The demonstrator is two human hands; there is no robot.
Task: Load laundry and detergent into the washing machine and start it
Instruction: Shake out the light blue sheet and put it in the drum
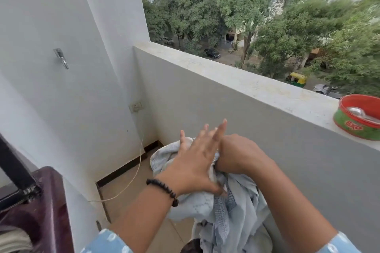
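A pale blue-grey cloth hangs bunched in front of me over the balcony floor. My left hand lies flat against its top with fingers straight and spread, a dark bead bracelet on the wrist. My right hand grips the cloth's upper edge, its fingers curled under and hidden behind the fabric. At the lower left, the dark maroon edge of what may be the washing machine shows, with a bit of grey cloth inside.
A red and green round tub with a spoon in it sits on the parapet ledge at right. A tap and a socket are on the white wall. A thin cord trails to the tiled floor.
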